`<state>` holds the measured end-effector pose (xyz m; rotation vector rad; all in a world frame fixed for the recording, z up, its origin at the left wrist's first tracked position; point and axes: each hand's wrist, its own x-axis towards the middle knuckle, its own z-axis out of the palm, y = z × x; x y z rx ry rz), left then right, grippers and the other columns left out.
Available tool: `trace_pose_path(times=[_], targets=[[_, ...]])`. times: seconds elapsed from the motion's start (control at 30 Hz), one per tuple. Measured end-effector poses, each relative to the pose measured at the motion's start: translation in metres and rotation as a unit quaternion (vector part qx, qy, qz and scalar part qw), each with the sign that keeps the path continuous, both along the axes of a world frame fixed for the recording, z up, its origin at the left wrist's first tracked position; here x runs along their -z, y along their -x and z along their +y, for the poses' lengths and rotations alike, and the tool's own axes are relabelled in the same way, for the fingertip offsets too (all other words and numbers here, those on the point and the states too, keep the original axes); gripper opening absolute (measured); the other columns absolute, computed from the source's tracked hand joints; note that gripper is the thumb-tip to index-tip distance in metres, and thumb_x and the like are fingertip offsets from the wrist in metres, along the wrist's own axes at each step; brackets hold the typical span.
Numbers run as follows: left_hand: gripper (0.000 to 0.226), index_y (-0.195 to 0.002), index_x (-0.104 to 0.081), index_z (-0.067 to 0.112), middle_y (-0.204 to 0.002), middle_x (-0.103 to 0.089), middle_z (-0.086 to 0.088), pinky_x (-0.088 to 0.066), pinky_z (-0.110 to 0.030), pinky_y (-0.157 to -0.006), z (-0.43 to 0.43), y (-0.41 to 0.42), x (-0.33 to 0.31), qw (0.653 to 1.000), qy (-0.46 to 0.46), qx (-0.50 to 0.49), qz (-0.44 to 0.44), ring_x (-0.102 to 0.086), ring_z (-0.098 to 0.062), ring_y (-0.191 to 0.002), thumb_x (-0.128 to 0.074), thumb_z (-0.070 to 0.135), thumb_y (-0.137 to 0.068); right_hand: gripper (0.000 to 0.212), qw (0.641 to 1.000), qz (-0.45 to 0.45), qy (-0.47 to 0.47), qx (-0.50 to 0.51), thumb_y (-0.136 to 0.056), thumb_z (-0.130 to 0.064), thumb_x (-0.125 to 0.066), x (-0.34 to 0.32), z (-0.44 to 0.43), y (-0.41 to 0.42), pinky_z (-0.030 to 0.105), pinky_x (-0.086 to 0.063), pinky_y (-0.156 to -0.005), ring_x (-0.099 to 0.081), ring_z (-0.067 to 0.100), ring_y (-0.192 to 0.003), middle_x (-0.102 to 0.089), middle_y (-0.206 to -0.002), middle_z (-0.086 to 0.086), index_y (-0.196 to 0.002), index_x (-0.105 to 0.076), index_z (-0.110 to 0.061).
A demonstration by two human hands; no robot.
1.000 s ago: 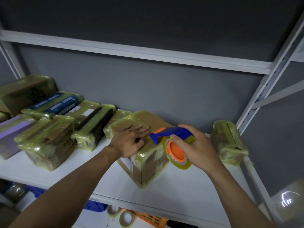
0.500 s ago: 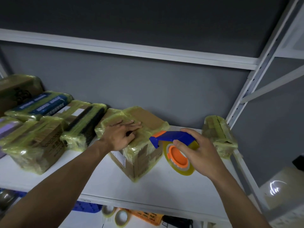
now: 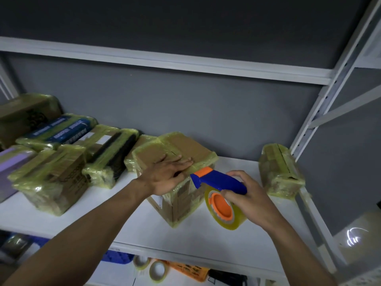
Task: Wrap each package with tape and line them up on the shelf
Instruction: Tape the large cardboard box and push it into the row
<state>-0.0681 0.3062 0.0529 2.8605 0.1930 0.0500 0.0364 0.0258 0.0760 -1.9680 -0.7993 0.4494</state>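
The white metal shelf board [image 3: 206,236] shows bare surface in front of and to the right of the tape-wrapped brown cardboard box [image 3: 198,149], as far as the small yellow-taped package [image 3: 278,172] standing near the white perforated upright post [image 3: 321,104] at the right edge. To the left, a row of tape-wrapped packages [image 3: 51,178] fills the board, its nearest end just beside the box. The box sits skewed, one corner towards the front edge.

Left hand [image 3: 167,174]: fingers straight, slightly spread, pressed flat on the box top. Right hand [image 3: 249,199]: fingers curled round the blue-and-orange plastic tape dispenser [image 3: 218,180] — its roll of clear yellowish tape [image 3: 233,221] hangs below. The dispenser's nose meets the box's upper right edge, just beside the left fingertips [image 3: 185,162] — whether tape actually touches the box there cannot be confirmed.
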Motion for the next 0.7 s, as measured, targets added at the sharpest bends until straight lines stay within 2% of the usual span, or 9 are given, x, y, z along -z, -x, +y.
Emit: trace_pose_path(times=[0.13,0.2,0.23,0.3,0.37,0.43,0.57,0.7], targets=[[0.072,-0.159,-0.009,0.047,-0.161,-0.005,0.035,0.004,-0.039,-0.127,0.002,0.002,0.001,1.000,-0.021,0.011,0.007,0.004,0.008,-0.150,-0.011,0.070,-0.091,0.064,0.998,0.006,0.036,-0.045,-0.064,-0.049,-0.069,-0.003,0.008,-0.003,0.013,-0.049,-0.060,-0.070,0.002,-0.075,-0.072,-0.087,-0.023,-0.124,-0.051,-0.062],[0.077,-0.159,-0.009,0.046,-0.162,-0.005,0.035,0.002,-0.040,-0.127,0.001,0.003,0.001,0.999,-0.034,0.010,-0.004,0.002,0.007,-0.151,-0.009,0.072,-0.087,0.054,0.999,-0.006,0.033,-0.039,-0.067,-0.049,-0.069,-0.002,0.013,0.000,0.017,-0.051,-0.064,-0.068,-0.002,-0.077,-0.071,-0.089,-0.028,-0.115,-0.053,-0.068],[0.077,-0.159,-0.010,0.046,-0.161,-0.007,0.035,0.001,-0.041,-0.127,0.000,0.002,0.001,0.999,-0.037,0.007,-0.009,0.001,0.006,-0.152,-0.010,0.072,-0.086,0.043,0.999,-0.021,0.030,-0.030,-0.071,-0.051,-0.070,-0.001,0.016,0.001,0.020,-0.052,-0.068,-0.068,-0.003,-0.081,-0.071,-0.091,-0.028,-0.108,-0.057,-0.068],[0.078,-0.158,-0.012,0.048,-0.160,-0.009,0.037,-0.002,-0.042,-0.127,-0.001,0.001,0.001,0.999,-0.036,-0.003,-0.014,-0.002,0.007,-0.151,-0.012,0.071,-0.084,0.028,0.997,-0.058,0.033,-0.042,-0.081,-0.056,-0.071,0.000,0.019,0.002,0.023,-0.051,-0.069,-0.068,-0.001,-0.084,-0.072,-0.093,-0.023,-0.108,-0.064,-0.054],[0.078,-0.158,-0.015,0.049,-0.160,-0.010,0.037,-0.003,-0.041,-0.127,0.001,-0.001,0.000,0.999,-0.029,-0.006,-0.014,-0.003,0.008,-0.151,-0.013,0.071,-0.083,0.031,0.994,-0.074,0.044,-0.063,-0.085,-0.060,-0.068,0.000,0.022,0.003,0.021,-0.047,-0.066,-0.067,-0.001,-0.080,-0.071,-0.089,-0.021,-0.113,-0.064,-0.046],[0.078,-0.157,-0.017,0.048,-0.159,-0.012,0.037,-0.003,-0.041,-0.127,0.005,-0.002,-0.002,1.000,-0.025,-0.006,-0.015,-0.003,0.009,-0.150,-0.013,0.071,-0.082,0.033,0.994,-0.082,0.042,-0.063,-0.085,-0.059,-0.066,0.000,0.020,0.003,0.024,-0.048,-0.064,-0.066,0.000,-0.077,-0.070,-0.087,-0.021,-0.116,-0.063,-0.047],[0.077,-0.157,-0.020,0.049,-0.158,-0.012,0.040,-0.004,-0.038,-0.127,0.008,-0.005,-0.004,0.999,-0.033,-0.007,-0.020,-0.005,0.012,-0.149,-0.016,0.067,-0.082,0.039,0.995,-0.075,0.018,-0.058,-0.086,-0.063,-0.067,-0.002,0.012,0.005,0.023,-0.053,-0.072,-0.066,-0.007,-0.092,-0.069,-0.105,-0.031,-0.121,-0.051,-0.070],[0.071,-0.157,-0.022,0.049,-0.159,-0.014,0.038,-0.004,-0.038,-0.127,0.009,-0.004,-0.006,1.000,-0.024,-0.010,-0.016,-0.007,0.011,-0.149,-0.023,0.060,-0.086,0.041,0.994,-0.085,0.024,-0.071,-0.089,-0.056,-0.066,-0.004,0.005,0.010,0.025,-0.052,-0.071,-0.067,0.001,-0.086,-0.070,-0.097,-0.021,-0.128,-0.055,-0.052]])
